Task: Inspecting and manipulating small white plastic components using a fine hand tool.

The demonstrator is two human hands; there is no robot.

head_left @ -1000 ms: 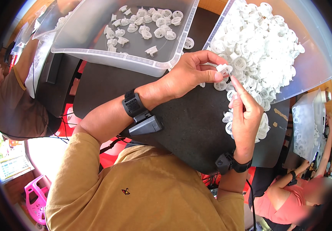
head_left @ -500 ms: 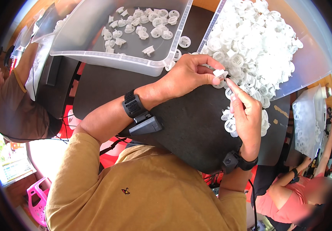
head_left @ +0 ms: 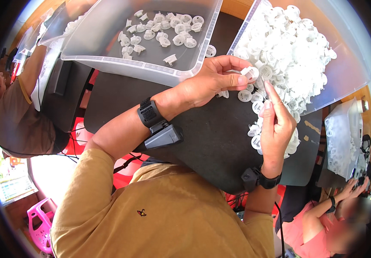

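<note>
At the frame's upper centre-right, the left hand [head_left: 214, 81] pinches a white part [head_left: 250, 74] by its edge, presumably leaving its face clear for the right hand [head_left: 278, 127], whose grip I cannot tell.

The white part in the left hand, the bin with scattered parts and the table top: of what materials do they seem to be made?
White part: probably moulded plastic, smooth, opaque; its round rim and cut-outs suggest it.
Bin: likely translucent plastic, slightly cloudy; the dark table top shows through its floor.
Table top: black, mostly matt; perhaps laminate or painted board, but the look leaves this open.
</note>
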